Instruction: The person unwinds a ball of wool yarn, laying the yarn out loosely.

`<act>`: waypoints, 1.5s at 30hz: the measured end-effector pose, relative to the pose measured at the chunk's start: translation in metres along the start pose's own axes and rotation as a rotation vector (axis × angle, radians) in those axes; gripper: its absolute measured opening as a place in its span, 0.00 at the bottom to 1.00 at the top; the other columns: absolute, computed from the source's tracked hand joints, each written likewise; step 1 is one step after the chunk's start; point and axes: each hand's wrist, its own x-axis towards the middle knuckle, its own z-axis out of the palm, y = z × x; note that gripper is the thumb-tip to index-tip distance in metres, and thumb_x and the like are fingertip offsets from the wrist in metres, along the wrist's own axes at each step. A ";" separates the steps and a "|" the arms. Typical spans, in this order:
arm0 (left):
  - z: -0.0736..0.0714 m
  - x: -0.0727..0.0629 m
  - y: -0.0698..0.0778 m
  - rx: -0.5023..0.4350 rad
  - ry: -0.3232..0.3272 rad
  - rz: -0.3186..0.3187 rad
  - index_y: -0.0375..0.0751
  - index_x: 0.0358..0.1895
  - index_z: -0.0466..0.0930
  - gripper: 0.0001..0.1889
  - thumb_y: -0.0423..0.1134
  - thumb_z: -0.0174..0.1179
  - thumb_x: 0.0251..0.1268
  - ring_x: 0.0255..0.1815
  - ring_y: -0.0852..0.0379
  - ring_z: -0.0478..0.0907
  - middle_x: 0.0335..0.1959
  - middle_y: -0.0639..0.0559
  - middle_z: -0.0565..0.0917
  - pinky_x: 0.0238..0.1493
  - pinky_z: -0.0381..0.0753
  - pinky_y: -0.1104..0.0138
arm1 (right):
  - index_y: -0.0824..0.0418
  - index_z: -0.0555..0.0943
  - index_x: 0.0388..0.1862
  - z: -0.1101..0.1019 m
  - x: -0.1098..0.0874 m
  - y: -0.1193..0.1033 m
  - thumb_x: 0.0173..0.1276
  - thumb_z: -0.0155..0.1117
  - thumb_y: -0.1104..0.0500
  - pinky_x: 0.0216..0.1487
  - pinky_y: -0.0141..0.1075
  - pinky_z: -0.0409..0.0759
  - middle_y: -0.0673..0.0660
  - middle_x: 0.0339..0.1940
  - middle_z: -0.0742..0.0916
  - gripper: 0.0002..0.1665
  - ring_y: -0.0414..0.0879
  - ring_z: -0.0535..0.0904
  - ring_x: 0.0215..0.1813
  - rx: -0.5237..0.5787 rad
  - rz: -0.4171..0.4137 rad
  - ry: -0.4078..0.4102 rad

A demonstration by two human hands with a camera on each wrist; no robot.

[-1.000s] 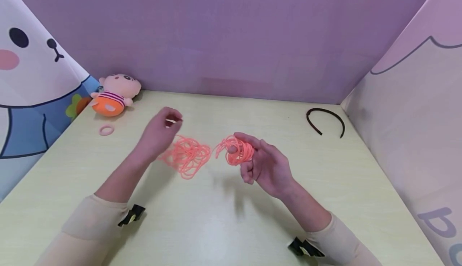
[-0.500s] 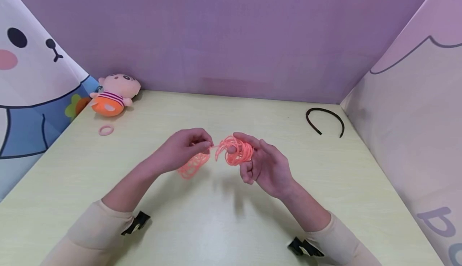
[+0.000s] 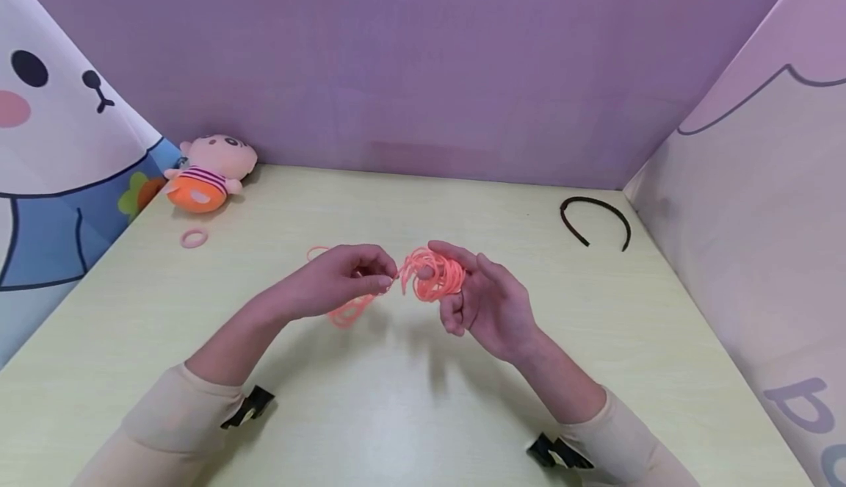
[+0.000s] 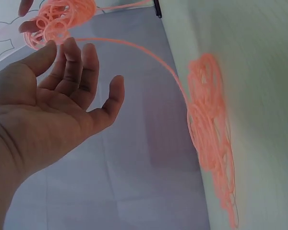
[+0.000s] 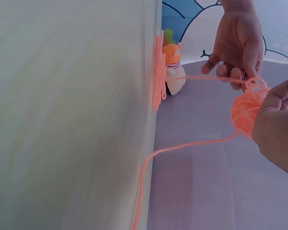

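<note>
A bundle of coral-pink cord (image 3: 439, 275) is looped around the fingers of my right hand (image 3: 492, 307), which holds it above the table. My left hand (image 3: 340, 278) is just left of the bundle, thumb and index finger pinching the cord at its near end. The rest of the cord lies in a loose pile (image 4: 209, 115) on the table, partly hidden behind my left hand in the head view. In the left wrist view a strand arcs from the bundle to that pile. A second strand (image 5: 192, 143) hangs from the bundle in the right wrist view.
A plush doll (image 3: 208, 175) in orange and stripes lies at the back left, with a pink ring (image 3: 194, 238) in front of it. A dark headband (image 3: 598, 211) rests at the back right. Purple and printed cloth panels enclose the table (image 3: 396, 413).
My left hand has come from the upper left, over the cord pile, to the bundle and now pinches the cord there. The right hand has hardly moved.
</note>
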 end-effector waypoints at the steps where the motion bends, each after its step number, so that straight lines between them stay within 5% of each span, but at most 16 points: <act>1: 0.000 -0.001 0.001 0.009 -0.001 0.000 0.46 0.45 0.83 0.03 0.37 0.61 0.74 0.39 0.45 0.77 0.36 0.49 0.81 0.43 0.79 0.53 | 0.56 0.68 0.74 0.000 0.000 0.000 0.83 0.34 0.44 0.25 0.34 0.71 0.54 0.44 0.85 0.31 0.43 0.81 0.26 0.001 -0.001 -0.002; 5: -0.001 -0.002 0.002 0.038 0.003 -0.002 0.46 0.42 0.82 0.02 0.36 0.60 0.75 0.35 0.44 0.74 0.33 0.49 0.79 0.38 0.76 0.60 | 0.56 0.68 0.74 0.000 0.000 0.000 0.83 0.34 0.44 0.25 0.34 0.71 0.54 0.45 0.84 0.31 0.43 0.81 0.26 0.003 -0.004 -0.006; 13: 0.000 -0.001 0.001 0.042 0.043 -0.020 0.46 0.41 0.79 0.03 0.38 0.58 0.77 0.42 0.38 0.75 0.36 0.46 0.79 0.42 0.76 0.57 | 0.57 0.67 0.75 -0.001 0.000 0.000 0.83 0.34 0.43 0.25 0.35 0.71 0.54 0.49 0.84 0.31 0.44 0.81 0.26 0.005 -0.005 0.001; 19: 0.001 0.000 -0.002 -0.029 0.049 -0.025 0.43 0.43 0.77 0.04 0.38 0.55 0.79 0.52 0.43 0.77 0.46 0.47 0.81 0.54 0.76 0.50 | 0.56 0.67 0.74 -0.001 0.000 0.001 0.83 0.34 0.44 0.25 0.35 0.69 0.53 0.52 0.85 0.31 0.44 0.81 0.26 0.012 -0.008 -0.003; 23: 0.000 0.000 -0.003 -0.095 0.054 -0.025 0.38 0.45 0.74 0.06 0.37 0.50 0.81 0.51 0.45 0.79 0.45 0.44 0.82 0.56 0.76 0.47 | 0.56 0.67 0.74 -0.001 0.000 0.001 0.83 0.34 0.44 0.26 0.34 0.72 0.53 0.52 0.85 0.31 0.44 0.81 0.26 0.017 -0.010 -0.004; 29: -0.006 0.001 -0.004 -0.101 0.191 -0.056 0.34 0.44 0.67 0.07 0.34 0.45 0.83 0.38 0.44 0.77 0.34 0.41 0.77 0.49 0.80 0.52 | 0.56 0.68 0.74 -0.002 0.001 0.002 0.83 0.33 0.45 0.26 0.34 0.71 0.54 0.55 0.83 0.30 0.44 0.80 0.26 0.017 -0.026 -0.026; 40: -0.026 -0.002 -0.006 -0.012 0.427 -0.158 0.33 0.50 0.66 0.09 0.38 0.45 0.83 0.36 0.41 0.71 0.34 0.41 0.71 0.32 0.72 0.63 | 0.56 0.69 0.73 -0.002 0.002 0.002 0.83 0.33 0.46 0.26 0.34 0.72 0.56 0.55 0.84 0.30 0.44 0.80 0.25 0.034 -0.037 -0.028; 45: -0.034 -0.006 -0.005 0.006 0.521 -0.146 0.32 0.51 0.65 0.10 0.38 0.45 0.83 0.34 0.45 0.70 0.33 0.42 0.70 0.28 0.68 0.65 | 0.58 0.69 0.72 -0.003 0.002 0.003 0.83 0.33 0.47 0.27 0.34 0.75 0.57 0.55 0.84 0.29 0.43 0.81 0.23 0.055 -0.046 -0.033</act>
